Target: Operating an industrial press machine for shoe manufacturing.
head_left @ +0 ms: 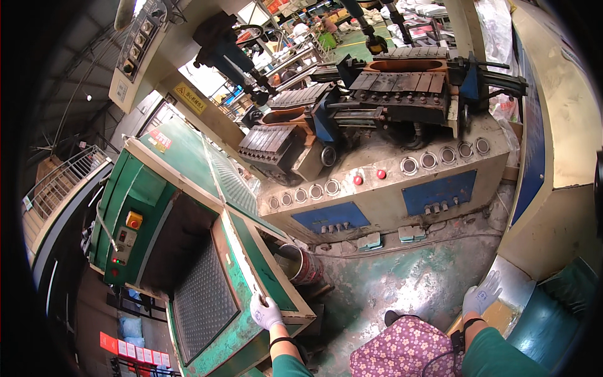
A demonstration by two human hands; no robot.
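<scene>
My left hand (266, 313), in a pale work glove, is on the pale front edge of a green machine cabinet (217, 342). Its fingers are curled over that edge. Inside the cabinet's opening lies a dark dimpled panel (204, 308). At the right, my right hand (482, 295) wears a matching glove. Its fingers are stretched out and apart, with nothing in them, beside a bare metal sheet (509, 279). Below that hand is a tan, box-like surface (500, 316), partly covered by my arm.
A two-station press machine (383, 182) with gauges and red buttons stands ahead. Foot pedals (370, 242) and a cable lie on the floor before it. A bucket (301, 264) stands beside the green cabinet. At right rises a beige and blue machine housing (546, 169).
</scene>
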